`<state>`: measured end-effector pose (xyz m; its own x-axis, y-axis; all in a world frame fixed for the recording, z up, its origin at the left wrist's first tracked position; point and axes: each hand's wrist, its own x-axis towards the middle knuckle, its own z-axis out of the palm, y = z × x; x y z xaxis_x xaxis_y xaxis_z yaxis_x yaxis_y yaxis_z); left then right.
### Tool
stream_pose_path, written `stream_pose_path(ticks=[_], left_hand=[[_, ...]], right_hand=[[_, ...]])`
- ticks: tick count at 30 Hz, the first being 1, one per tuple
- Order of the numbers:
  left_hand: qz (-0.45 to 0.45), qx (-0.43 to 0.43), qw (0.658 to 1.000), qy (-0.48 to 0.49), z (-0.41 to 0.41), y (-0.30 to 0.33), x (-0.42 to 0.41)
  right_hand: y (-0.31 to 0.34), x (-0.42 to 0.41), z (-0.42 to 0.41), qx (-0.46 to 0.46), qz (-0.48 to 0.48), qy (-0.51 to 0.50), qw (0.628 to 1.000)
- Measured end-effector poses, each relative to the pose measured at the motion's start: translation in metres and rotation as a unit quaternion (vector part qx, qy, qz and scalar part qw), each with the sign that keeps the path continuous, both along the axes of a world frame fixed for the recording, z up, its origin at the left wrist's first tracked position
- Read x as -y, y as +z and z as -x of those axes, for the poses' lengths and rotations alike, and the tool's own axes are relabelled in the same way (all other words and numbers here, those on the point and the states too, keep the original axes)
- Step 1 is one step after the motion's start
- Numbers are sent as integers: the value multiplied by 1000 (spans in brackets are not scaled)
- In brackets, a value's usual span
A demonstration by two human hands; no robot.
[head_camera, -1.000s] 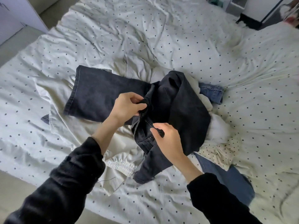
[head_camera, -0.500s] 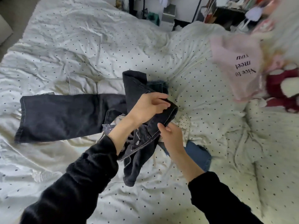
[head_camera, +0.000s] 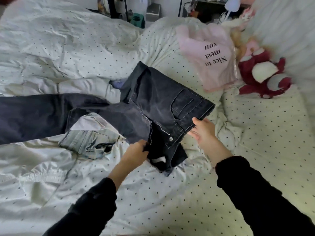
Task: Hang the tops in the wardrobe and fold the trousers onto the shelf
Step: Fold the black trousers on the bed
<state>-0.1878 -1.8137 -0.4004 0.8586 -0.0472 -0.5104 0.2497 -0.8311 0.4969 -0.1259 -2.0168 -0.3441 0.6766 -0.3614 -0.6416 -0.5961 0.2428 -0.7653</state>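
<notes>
The dark jeans are now spread out at the centre of the frame on the dotted bedding, where half a second ago they were bunched up between the two hands. The waistband has been pulled wide: its right corner is pinched by the right hand, thumb on top and fingers curled beneath the hem, while the fabric beside the open zip is gripped by the left hand, its fingers curled into the cloth, though motion blur hides their exact placing. One leg is stretched toward the left edge of the frame and the other is folded up toward the upper centre.

A pair of light-wash jeans is now uncovered just below the dark leg, left of centre. A pink top with printed words and a red plush toy are seen at the upper right.

The change suggests the trousers are being opened flat so that the legs can be laid together. Folding is judged to be only beginning; neither shelf nor wardrobe is in view, and the pink top is not yet hung.
</notes>
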Motion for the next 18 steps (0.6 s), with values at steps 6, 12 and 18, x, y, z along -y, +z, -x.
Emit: stream_pose_path(ticks=[6,12,18], left_hand=[[110,-17,991,-76,7,-46,74],[-75,-62,979,-179,20,-127,90],[-235,-4,954,-185,37,-188,121]], right_hand=[[-54,55,-19,-25,60,1,998],[-126,85,-25,-67,44,-16,997],[-170,114,-22,-85,-72,-44,993]])
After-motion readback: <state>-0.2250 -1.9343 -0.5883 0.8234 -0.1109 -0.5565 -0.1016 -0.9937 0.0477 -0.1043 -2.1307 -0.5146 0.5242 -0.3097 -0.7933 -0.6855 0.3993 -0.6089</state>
